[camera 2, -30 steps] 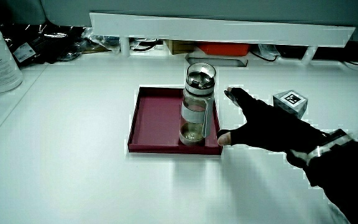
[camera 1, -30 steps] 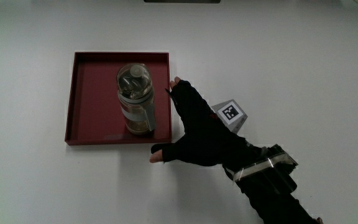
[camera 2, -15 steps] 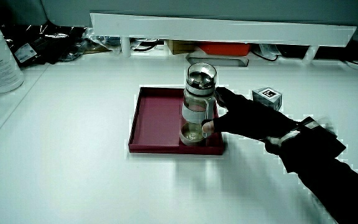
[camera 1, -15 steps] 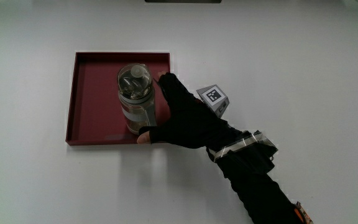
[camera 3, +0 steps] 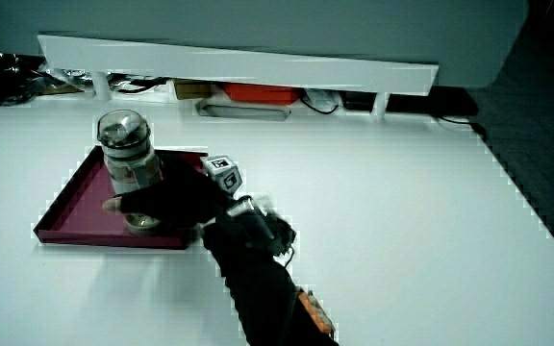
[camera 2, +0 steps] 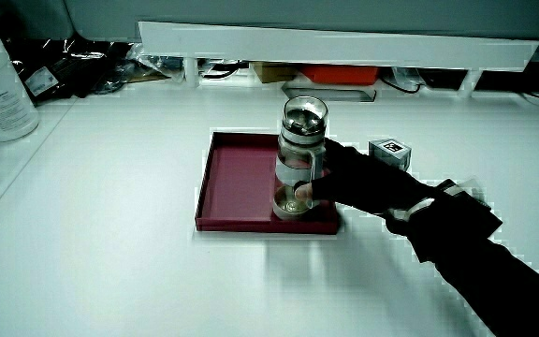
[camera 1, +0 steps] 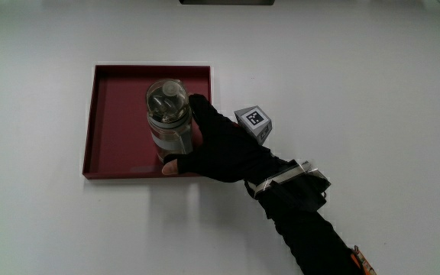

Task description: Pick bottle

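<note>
On the white bench (camera 1: 373,84), the black-gloved hand (camera 1: 224,149) wraps its fingers (camera 1: 198,107) around the clear glass bottle (camera 1: 168,122), upright in the dark red square tray (camera 1: 113,92).

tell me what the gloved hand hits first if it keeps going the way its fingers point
The clear glass bottle standing upright in the dark red square tray; the black-gloved hand is already against its side, though full closure is unclear.

Black fabric glove covering the hand (camera 1: 220,149), with the thumb tip left open. Small white cube with black square-patterned faces (camera 1: 253,122) mounted on the glove's back. Pale reflective wrist band (camera 1: 281,177) at the cuff. Black long sleeve on the forearm (camera 1: 312,237).
</note>
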